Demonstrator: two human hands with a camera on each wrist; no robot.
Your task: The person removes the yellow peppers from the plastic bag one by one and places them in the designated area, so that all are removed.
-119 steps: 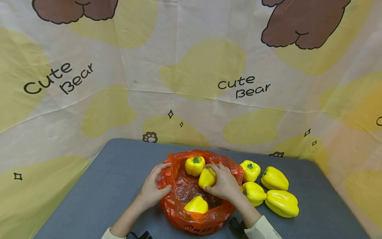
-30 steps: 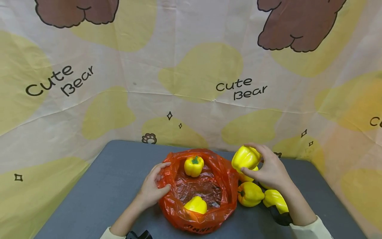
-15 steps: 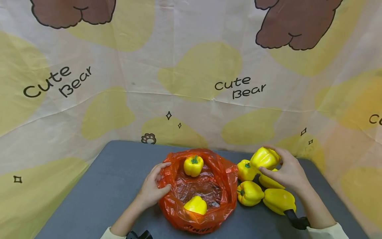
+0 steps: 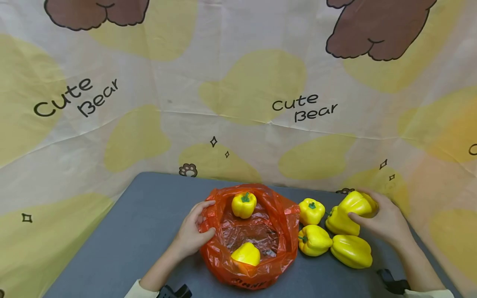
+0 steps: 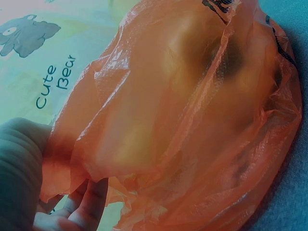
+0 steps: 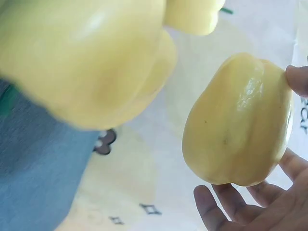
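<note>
My left hand [image 4: 189, 229] grips the rim of a crumpled red plastic bag [image 4: 287, 238], keeping its mouth spread; in the left wrist view the thin film of the bag [image 5: 144, 110] passes between thumb and fingers. Inside are one yellow bell pepper [image 4: 244, 205] with its green stem up, at the back, and another yellow pepper [image 4: 246, 254] near the front. At the table's right side my right hand [image 4: 389, 219] holds a yellow bell pepper [image 4: 355, 203] by thumb and fingers, above a lying pepper [image 4: 340, 223]. The right wrist view shows this held pepper [image 6: 238, 120] between thumb and fingertips.
Beside the bag more yellow peppers are grouped: an upright one [image 4: 311, 211], one on its side [image 4: 314, 241] and a long one [image 4: 351, 251]. The grey table [image 4: 160, 207] ends at a printed cloth backdrop [image 4: 238, 95].
My right hand has taken a pepper out of the bag and carried it rightward, past the upright pepper to above the far-right one. My left hand stays on the bag rim.
</note>
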